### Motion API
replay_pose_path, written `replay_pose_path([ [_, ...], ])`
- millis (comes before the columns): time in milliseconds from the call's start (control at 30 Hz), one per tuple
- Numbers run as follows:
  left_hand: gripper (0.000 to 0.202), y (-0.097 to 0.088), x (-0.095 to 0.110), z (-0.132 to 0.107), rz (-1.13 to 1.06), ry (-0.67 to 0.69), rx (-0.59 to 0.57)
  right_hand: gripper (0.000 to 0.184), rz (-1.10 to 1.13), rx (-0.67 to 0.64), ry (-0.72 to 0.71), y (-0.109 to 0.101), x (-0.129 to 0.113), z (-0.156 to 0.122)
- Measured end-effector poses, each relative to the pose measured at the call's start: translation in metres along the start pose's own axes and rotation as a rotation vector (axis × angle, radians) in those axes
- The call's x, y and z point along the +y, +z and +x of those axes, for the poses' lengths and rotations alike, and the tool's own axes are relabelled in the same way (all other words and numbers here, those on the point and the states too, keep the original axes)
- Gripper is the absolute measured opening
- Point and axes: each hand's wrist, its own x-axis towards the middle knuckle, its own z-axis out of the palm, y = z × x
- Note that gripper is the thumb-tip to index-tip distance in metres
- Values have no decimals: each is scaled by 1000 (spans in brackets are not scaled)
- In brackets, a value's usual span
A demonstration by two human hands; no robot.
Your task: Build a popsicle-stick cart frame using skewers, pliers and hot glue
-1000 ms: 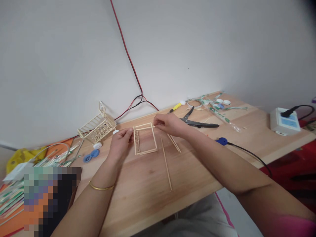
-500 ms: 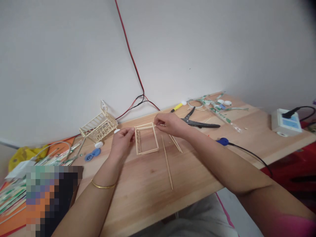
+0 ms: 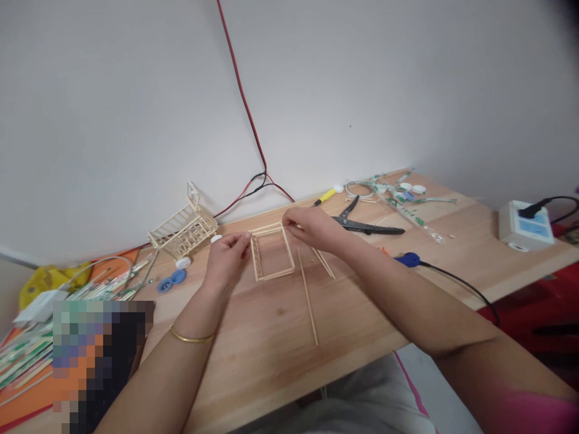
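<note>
A small rectangular frame of thin wooden sticks (image 3: pixel 293 256) stands between my hands over the table, its near edge toward me. My left hand (image 3: pixel 225 256) pinches the frame's far left corner between thumb and fingertips. At the far right corner, my right hand (image 3: pixel 312 226) has its fingers closed on the frame; the fingertips are partly hidden by the hand itself. Just right of the frame, a loose wooden stick (image 3: pixel 308 298) lies on the table. More sticks (image 3: pixel 324 264) lie beneath my right wrist.
A larger stick model (image 3: pixel 183 232) stands at the back left. Blue caps (image 3: pixel 172 281) lie before it. Black-handled pliers (image 3: pixel 371 228), a yellow-handled tool (image 3: pixel 325 197) and plastic wrappers (image 3: pixel 411 214) are at the back right. A power socket box (image 3: pixel 525 224) sits at the right edge.
The stick frame has shifted slightly right and turned a little, with both hands staying at its far corners. My right fingertips are closer in on the corner. The view has moved slightly.
</note>
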Motion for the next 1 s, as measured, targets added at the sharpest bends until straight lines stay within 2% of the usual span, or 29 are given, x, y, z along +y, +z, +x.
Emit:
replay_pose_path([
  [367,34,-2,1,-1,139,58,55,16,10,16,-15,3,5,0],
  [1000,33,-3,0,0,83,21,35,20,50,57,-2,6,12,-1],
])
